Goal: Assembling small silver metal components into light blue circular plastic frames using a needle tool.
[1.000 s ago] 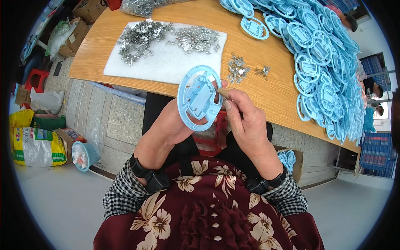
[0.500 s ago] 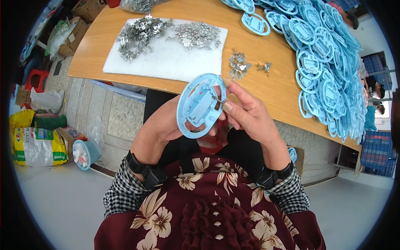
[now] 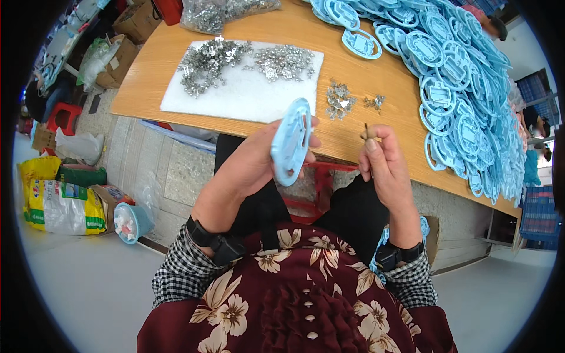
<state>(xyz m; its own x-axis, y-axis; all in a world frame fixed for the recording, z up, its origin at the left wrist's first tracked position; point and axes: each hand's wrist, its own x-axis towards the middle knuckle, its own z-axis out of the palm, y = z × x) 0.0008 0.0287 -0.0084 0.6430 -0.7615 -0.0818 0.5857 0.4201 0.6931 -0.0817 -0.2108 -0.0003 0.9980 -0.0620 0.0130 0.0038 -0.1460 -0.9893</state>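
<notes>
In my left hand [image 3: 244, 157] is a light blue oval plastic part [image 3: 290, 147], held by its rim and tilted nearly edge-on. My right hand [image 3: 385, 170] is apart from it, with thumb and forefinger pinching a small thin dark piece [image 3: 366, 128], too small to name. Just past my hands, a small heap of silvery metal clips [image 3: 339, 101] lies on the wooden table, and a smaller heap [image 3: 374, 102] sits to its right. A white foam sheet [image 3: 238, 106] bears two larger heaps of metal pieces [image 3: 206, 66].
Many similar light blue ovals [image 3: 456, 100] are piled along the table's [image 3: 138, 94] right side. Bags of metal pieces [image 3: 203, 15] stand at its far edge. On the floor at left are a blue bin [image 3: 141, 222], a yellow sack [image 3: 65, 203] and a red stool [image 3: 65, 117].
My right hand has drawn away to the right from the blue part, with the small dark piece in its pinch. My left hand has turned the part edge-on.
</notes>
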